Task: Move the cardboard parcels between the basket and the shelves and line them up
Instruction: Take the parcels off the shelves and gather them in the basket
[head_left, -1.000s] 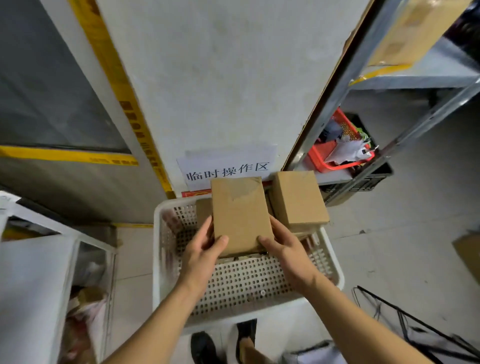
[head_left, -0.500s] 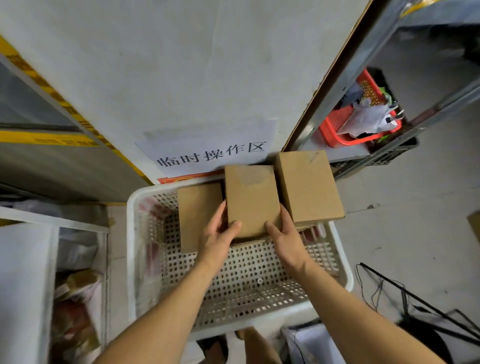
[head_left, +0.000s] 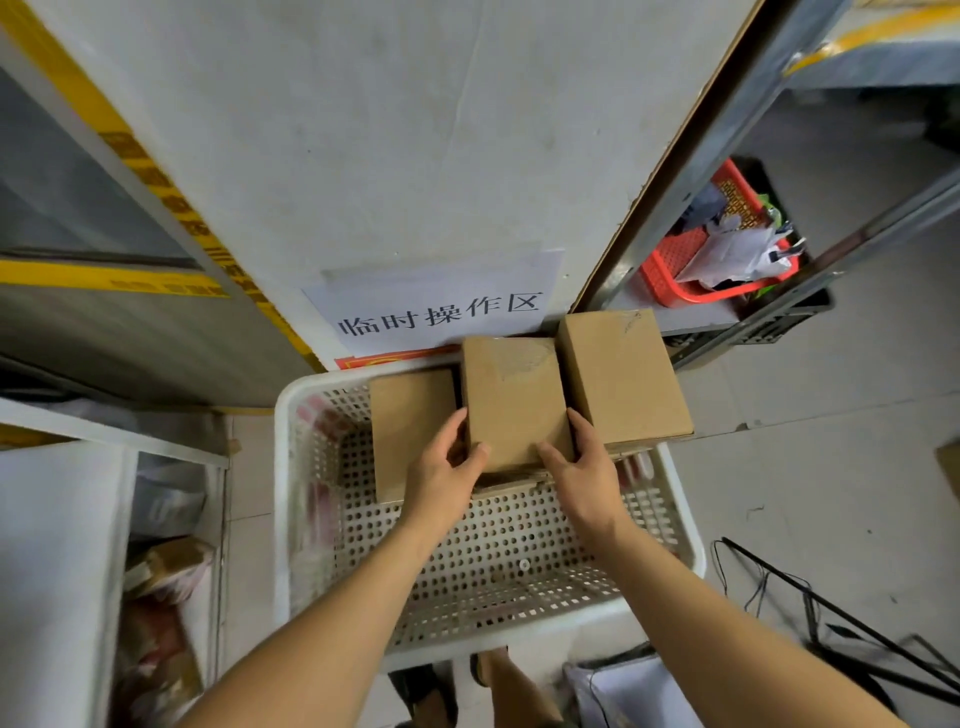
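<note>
Just left of the grip a lower cardboard parcel (head_left: 410, 415) stands inside the white perforated basket (head_left: 519, 582), close against the held one; its near end is hidden behind the left hand. Just right of the grip a taller cardboard parcel (head_left: 623, 374) rises above the basket's rim, its side close against the held parcel, so the held one is hemmed in on both flanks. Beyond the grip, a paper sign with printed characters (head_left: 441, 306) is stuck to the grey wall panel (head_left: 389, 130). Far right of the grip, a red basket of scraps (head_left: 675, 265) sits on a low metal shelf (head_left: 727, 322). Well behind the grip to the right, black cables (head_left: 831, 613) trail on the floor.

The middle cardboard parcel (head_left: 511, 405) is clamped between both hands at the far end of the basket. The left hand (head_left: 441, 478) has its thumb on the parcel's top face and fingers curled round the left side. The right hand (head_left: 582, 467) mirrors it on the right side. The parcel's near edge lies over a flatter cardboard piece (head_left: 514, 480).
</note>
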